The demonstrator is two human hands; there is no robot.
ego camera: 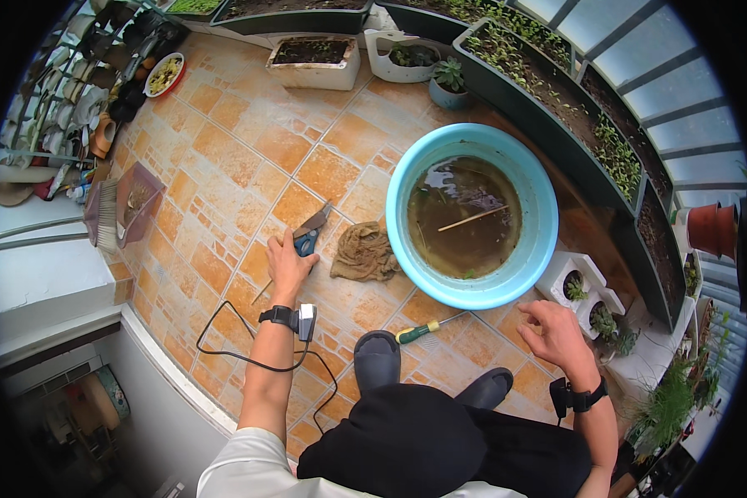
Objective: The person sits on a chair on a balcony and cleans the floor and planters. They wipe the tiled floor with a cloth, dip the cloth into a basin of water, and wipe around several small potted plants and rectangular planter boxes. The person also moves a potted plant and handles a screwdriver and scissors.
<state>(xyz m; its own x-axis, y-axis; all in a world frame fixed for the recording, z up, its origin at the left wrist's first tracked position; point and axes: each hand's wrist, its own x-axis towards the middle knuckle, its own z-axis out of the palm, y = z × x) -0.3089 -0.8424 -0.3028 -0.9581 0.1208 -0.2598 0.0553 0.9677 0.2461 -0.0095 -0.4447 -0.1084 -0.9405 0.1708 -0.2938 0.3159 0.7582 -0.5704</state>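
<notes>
My left hand (289, 264) is over the floor with thumb and fingers around the blue handle of a pair of shears (311, 230). The blade points away from me, and part of the handle is hidden under the hand. Just right of the shears lies a crumpled brown cloth (364, 252), close against a light blue plastic basin (398, 249). Murky water (454, 249) stands in the basin, with a thin stick (473, 218) in it. My right hand (551, 333) hovers near the basin's lower right side, fingers loosely bent and holding nothing.
A screwdriver (417, 333) with a green and yellow handle lies by my shoe (378, 361). A black cable (249, 358) hangs from my left wrist. White planters (566, 286) and long dark troughs (548, 118) line the right. A dustpan (140, 199) and brush (104, 215) stand left.
</notes>
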